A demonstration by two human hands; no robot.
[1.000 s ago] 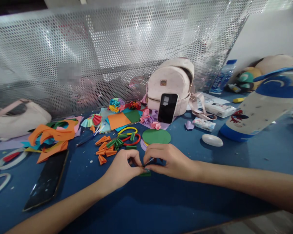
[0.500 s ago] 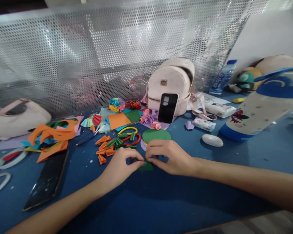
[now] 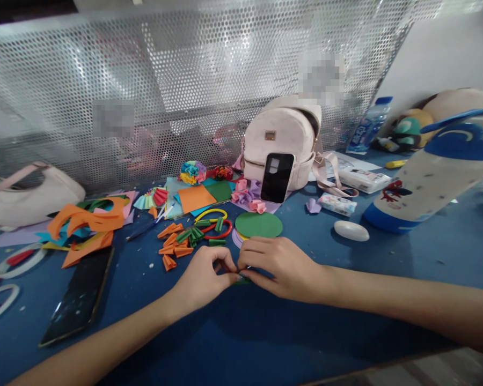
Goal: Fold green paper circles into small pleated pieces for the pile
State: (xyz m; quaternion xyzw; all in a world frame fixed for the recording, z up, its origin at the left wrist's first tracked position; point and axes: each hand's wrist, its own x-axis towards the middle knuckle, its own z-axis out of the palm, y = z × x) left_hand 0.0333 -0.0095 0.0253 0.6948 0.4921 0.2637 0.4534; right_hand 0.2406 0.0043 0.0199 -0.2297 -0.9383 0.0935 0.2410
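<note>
My left hand [image 3: 204,276] and my right hand [image 3: 284,268] meet at the fingertips over the blue table. Both pinch a small green paper piece [image 3: 242,280], mostly hidden by the fingers. Just behind my right hand lie green paper circles [image 3: 258,224], with yellow and purple edges showing underneath. To the left of them are small folded orange papers [image 3: 169,245] and folded green papers [image 3: 191,235]. A pair of scissors with yellow and red handles [image 3: 220,229] lies among these pieces.
A black phone [image 3: 75,300] and orange paper scraps [image 3: 90,221] lie at the left. Behind stand a pale backpack [image 3: 279,136] and an upright phone [image 3: 277,178]. At the right are a large bottle [image 3: 426,182], a white oval object [image 3: 351,230] and tissue packs [image 3: 337,205].
Both hands have moved slightly nearer to me. Less of the green paper piece shows between the fingers now. The things on the table have stayed in place.
</note>
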